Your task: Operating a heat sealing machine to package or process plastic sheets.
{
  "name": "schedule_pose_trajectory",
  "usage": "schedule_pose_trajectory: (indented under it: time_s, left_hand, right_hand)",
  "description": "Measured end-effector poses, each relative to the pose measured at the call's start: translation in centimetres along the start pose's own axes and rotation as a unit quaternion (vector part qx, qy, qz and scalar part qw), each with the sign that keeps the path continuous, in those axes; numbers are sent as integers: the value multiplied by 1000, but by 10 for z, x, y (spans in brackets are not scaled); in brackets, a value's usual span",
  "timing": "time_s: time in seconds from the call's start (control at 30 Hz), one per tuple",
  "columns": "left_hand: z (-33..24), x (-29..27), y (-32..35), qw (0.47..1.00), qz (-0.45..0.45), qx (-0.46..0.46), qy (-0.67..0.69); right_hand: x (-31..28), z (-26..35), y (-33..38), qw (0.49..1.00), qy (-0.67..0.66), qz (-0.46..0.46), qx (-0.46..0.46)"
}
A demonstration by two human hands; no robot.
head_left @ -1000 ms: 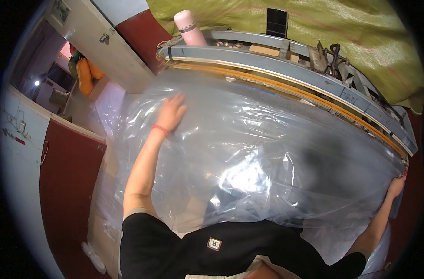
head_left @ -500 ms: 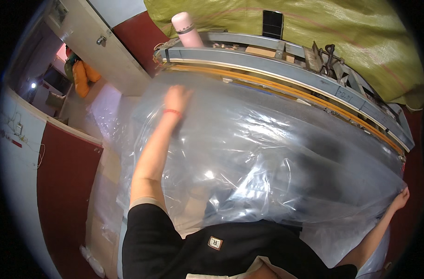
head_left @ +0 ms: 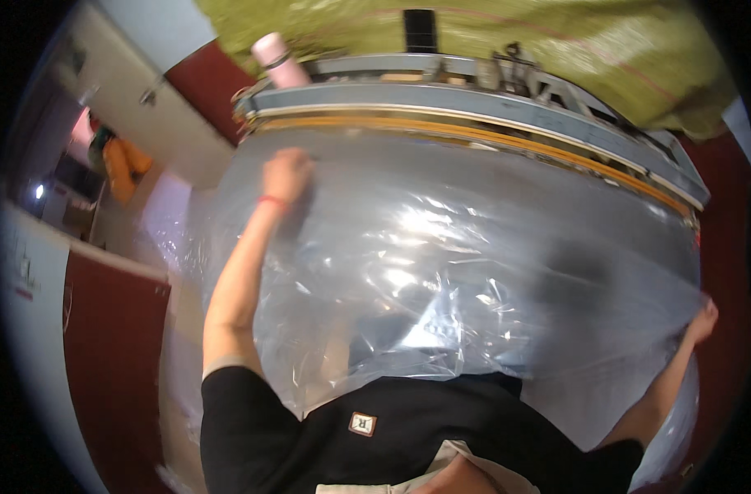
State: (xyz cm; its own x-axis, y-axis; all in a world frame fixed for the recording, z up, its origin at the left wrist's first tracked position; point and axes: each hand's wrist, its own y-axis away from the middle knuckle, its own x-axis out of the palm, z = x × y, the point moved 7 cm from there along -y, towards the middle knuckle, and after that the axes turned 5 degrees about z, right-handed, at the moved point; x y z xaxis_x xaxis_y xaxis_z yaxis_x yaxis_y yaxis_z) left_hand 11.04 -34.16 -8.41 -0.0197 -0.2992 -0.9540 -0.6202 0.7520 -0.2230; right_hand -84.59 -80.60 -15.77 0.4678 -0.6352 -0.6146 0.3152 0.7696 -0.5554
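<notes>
A wide sheet of clear plastic film (head_left: 490, 222) lies wrinkled and shiny over the work surface in front of me. My right hand (head_left: 704, 321) pinches the film's edge at the far right, drawing it into taut folds. Near the far left part of the sheet, my left hand (head_left: 289, 174) is on or just over the film, my arm stretched forward. Its fingers look bent but are smeared, so whether they grip the film is unclear. The near part of the film lies against my black shirt (head_left: 441, 420).
A grey metal frame (head_left: 351, 97) with an orange strip (head_left: 441, 129) runs along the back. A pink bottle (head_left: 281, 62) and a metal clamp (head_left: 515, 70) stand there, before a yellow-green woven sheet (head_left: 556, 33). On the left are a door (head_left: 165, 103) and dark red wall panel (head_left: 116, 354).
The whole view has shifted, so the bench and both hands appear further left. My right hand still holds the film's edge; my left hand stays near the far left part of the sheet.
</notes>
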Motion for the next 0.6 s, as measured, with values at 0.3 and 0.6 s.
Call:
schedule_pose_trajectory:
  time_s: [0.3,0.6]
  left_hand:
    - [47,-55,-35,887,-320,-43,329]
    - [179,79,-101,857,-250,-107,438]
  right_hand:
    - [65,161,-12,995,-22,-95,23]
    - [164,223,9,992,-122,-12,-11]
